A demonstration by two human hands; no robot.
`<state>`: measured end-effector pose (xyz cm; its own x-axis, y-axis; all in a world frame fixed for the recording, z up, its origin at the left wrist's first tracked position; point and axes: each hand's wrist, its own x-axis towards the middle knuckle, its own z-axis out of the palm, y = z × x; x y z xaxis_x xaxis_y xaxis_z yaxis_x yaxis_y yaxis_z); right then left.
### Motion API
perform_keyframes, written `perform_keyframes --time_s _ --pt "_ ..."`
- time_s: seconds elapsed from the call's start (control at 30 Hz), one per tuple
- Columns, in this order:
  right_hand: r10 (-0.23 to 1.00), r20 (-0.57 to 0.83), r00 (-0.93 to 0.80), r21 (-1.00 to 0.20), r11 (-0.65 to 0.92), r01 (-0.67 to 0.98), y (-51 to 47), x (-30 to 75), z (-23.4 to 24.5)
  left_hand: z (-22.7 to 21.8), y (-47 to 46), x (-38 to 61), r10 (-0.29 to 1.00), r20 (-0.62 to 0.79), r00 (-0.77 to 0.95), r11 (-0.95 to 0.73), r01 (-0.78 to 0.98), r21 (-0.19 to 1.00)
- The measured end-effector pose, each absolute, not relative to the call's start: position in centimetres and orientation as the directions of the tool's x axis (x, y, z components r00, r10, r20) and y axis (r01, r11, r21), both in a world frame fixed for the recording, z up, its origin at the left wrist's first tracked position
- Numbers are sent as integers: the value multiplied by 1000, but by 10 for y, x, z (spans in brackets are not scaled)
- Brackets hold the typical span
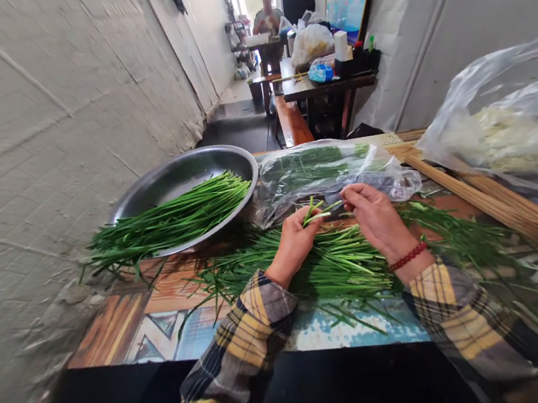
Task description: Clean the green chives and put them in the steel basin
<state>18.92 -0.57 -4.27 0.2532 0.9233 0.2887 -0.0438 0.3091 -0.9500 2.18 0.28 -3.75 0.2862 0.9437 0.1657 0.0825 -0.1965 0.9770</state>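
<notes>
My left hand (296,244) is closed around a few garlic chives (319,216), whose pale ends stick out past the thumb. Fingers of my right hand (377,222) pinch at the tip of one thin stalk; what exactly sits between them is too small to make out. Below both hands a loose pile of garlic chives (344,264) lies across the table. A large metal basin (164,177) at the left holds a bundle of chives (189,210), their leaf ends hanging over its rim. Behind my hands lies a clear plastic bag (314,168) with more greens inside.
Bundles of wooden skewers (491,202) lie at the right, beside a plastic bag of pale food (512,138). Loose green scraps (460,233) lie near my right wrist. Farther back are a second table (305,88), a bench (292,120) and a seated person (267,16).
</notes>
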Motion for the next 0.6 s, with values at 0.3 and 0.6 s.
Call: perform_keyframes --time_s 0.3,0.6 --pt "948 285 -140 -803 316 505 -8 235 -26 -37 2 24 964 103 246 -62 -166 984" --pt "877 184 -444 -488 474 733 -4 239 -39 -39 4 23 965 51 256 -14 -146 989"
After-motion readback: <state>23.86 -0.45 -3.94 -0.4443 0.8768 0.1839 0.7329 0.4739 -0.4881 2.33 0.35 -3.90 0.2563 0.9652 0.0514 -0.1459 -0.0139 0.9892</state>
